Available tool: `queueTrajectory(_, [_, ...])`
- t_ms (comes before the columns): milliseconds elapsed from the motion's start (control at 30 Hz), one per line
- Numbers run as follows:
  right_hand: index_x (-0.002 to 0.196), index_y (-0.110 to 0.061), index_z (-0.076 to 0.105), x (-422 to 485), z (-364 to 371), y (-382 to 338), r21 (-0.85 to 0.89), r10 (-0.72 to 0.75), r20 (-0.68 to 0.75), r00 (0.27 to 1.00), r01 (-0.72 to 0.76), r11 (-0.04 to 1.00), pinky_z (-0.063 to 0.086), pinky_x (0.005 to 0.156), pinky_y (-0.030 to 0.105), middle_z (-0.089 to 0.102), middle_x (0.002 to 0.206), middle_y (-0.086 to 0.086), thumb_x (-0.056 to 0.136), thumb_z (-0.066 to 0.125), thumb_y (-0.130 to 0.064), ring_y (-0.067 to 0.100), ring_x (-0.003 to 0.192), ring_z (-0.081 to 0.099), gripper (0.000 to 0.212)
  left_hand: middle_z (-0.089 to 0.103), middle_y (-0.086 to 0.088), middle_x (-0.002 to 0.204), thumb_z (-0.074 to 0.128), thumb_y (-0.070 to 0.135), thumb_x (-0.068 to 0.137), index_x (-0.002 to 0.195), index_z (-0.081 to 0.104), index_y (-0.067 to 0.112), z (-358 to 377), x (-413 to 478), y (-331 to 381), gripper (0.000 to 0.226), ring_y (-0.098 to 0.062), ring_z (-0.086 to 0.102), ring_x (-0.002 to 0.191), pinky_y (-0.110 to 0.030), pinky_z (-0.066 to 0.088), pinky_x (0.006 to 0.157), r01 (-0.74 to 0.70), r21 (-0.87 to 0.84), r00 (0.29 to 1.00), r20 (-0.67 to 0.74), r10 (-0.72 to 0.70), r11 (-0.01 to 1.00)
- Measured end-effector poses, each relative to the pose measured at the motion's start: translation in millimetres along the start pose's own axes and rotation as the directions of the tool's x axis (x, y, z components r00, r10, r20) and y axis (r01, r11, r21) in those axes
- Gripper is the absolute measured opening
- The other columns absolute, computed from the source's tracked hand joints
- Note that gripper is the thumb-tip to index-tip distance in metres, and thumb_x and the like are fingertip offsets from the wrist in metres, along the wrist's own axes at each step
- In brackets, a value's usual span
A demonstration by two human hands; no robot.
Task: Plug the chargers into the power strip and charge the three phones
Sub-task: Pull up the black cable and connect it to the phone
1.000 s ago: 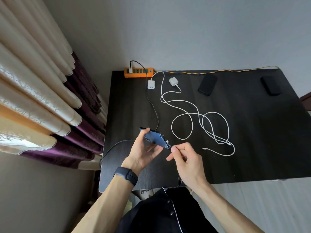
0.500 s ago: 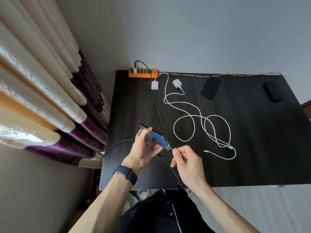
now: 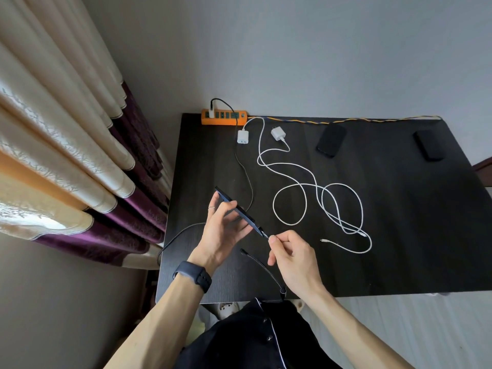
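My left hand (image 3: 222,230) holds a blue phone (image 3: 239,210) tilted on edge above the table's near left. My right hand (image 3: 291,258) pinches the black cable's plug (image 3: 265,233) at the phone's lower end. That black cable (image 3: 246,174) runs back to a charger (image 3: 211,113) plugged into the orange power strip (image 3: 223,117) at the far left edge. Two white chargers (image 3: 242,136) (image 3: 278,133) lie unplugged beside the strip, their white cables (image 3: 316,201) looped over the table's middle. Two dark phones (image 3: 331,139) (image 3: 428,148) lie at the back.
The black table (image 3: 412,235) stands against a grey wall, with curtains (image 3: 66,145) along its left side. A braided yellow-blue cord (image 3: 346,120) runs along the back edge. The black cable loops off the left edge (image 3: 173,238) and comes up near my body.
My left hand has turned the blue phone more on edge. My right hand has brought the black plug up against the phone's lower end.
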State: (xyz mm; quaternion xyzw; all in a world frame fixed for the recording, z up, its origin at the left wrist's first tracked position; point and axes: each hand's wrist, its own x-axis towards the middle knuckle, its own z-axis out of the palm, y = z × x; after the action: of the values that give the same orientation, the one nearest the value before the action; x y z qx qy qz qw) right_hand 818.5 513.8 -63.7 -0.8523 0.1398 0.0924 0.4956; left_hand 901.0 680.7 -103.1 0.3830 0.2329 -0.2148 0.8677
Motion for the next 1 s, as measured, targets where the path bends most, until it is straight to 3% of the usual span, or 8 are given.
queueTrajectory(100, [0.085,-0.022,0.061,0.2,0.6,-1.0,0.003,0.010,0.002,1.000,-0.010,1.000,0.049,0.065,0.021,0.072,0.065,-0.010,0.100,0.056,-0.031,0.007,0.059,0.063,0.019,0.071,-0.008,0.087,0.079,0.027,0.069,0.120,0.052,0.053,-0.1,2.8,-0.4,0.063,-0.032,0.072,0.084,-0.042,0.057,0.075,-0.036,0.047,0.999,-0.003,0.036,0.998])
queueTrajectory(233, [0.086,-0.023,0.061,1.8,1.1,-1.2,0.016,0.015,-0.007,1.000,-0.015,1.000,0.045,0.057,0.011,0.072,0.065,-0.011,0.101,0.056,-0.029,0.002,0.054,0.061,0.017,0.064,-0.013,0.102,0.082,0.028,0.067,0.113,0.057,0.059,3.1,4.8,0.5,0.060,-0.033,0.071,0.088,-0.041,0.057,0.077,-0.051,0.107,0.998,-0.022,0.054,0.993])
queueTrajectory(533, [0.085,-0.024,0.061,5.1,2.4,5.1,0.060,0.034,-0.015,0.999,-0.033,0.998,0.044,0.057,0.010,0.071,0.065,-0.010,0.101,0.056,-0.028,0.001,0.056,0.061,0.017,0.063,-0.016,0.112,0.080,0.030,0.068,0.105,0.055,0.065,3.1,4.0,-7.7,0.056,-0.030,0.071,0.087,-0.040,0.057,0.077,-0.073,0.146,0.997,-0.009,0.075,0.987])
queueTrajectory(733, [0.091,-0.016,0.064,12.8,2.8,12.5,0.165,0.141,0.079,0.987,-0.152,0.975,0.041,0.059,0.026,0.073,0.068,0.001,0.100,0.058,-0.026,0.002,0.051,0.052,0.015,0.060,-0.017,0.109,0.081,0.025,0.069,0.120,0.051,0.056,-9.0,6.1,-11.7,0.067,-0.037,0.069,0.091,-0.050,0.057,0.086,-0.071,0.099,0.997,-0.021,0.074,0.993])
queueTrajectory(867, [0.106,-0.003,0.058,24.9,9.1,13.1,0.393,0.355,0.321,0.878,-0.464,0.794,0.038,0.046,0.023,0.078,0.081,0.010,0.099,0.060,-0.028,0.010,0.050,0.049,0.026,0.068,-0.014,0.099,0.081,0.016,0.069,0.123,0.051,0.048,-27.1,5.7,-15.2,0.070,-0.041,0.069,0.093,-0.049,0.056,0.084,-0.028,0.061,1.000,-0.013,0.028,0.998])
queueTrajectory(933, [0.115,-0.007,0.055,29.3,13.7,13.1,0.378,0.445,0.453,0.772,-0.619,0.689,0.045,0.049,0.025,0.079,0.095,0.010,0.101,0.057,-0.039,0.014,0.055,0.057,0.034,0.070,-0.018,0.105,0.079,0.010,0.068,0.127,0.050,0.044,-35.0,3.9,-18.3,0.074,-0.044,0.069,0.098,-0.049,0.056,0.083,0.015,0.060,1.000,-0.004,-0.015,0.998])
queueTrajectory(1000, [0.118,-0.009,0.060,30.6,19.4,17.0,0.330,0.445,0.550,0.707,-0.673,0.662,0.045,0.053,0.026,0.079,0.100,0.009,0.101,0.056,-0.036,0.014,0.059,0.060,0.031,0.069,-0.022,0.111,0.075,0.007,0.070,0.131,0.051,0.039,-41.2,1.0,-19.3,0.073,-0.046,0.067,0.104,-0.051,0.056,0.086,0.055,0.071,0.998,0.019,-0.057,0.996])
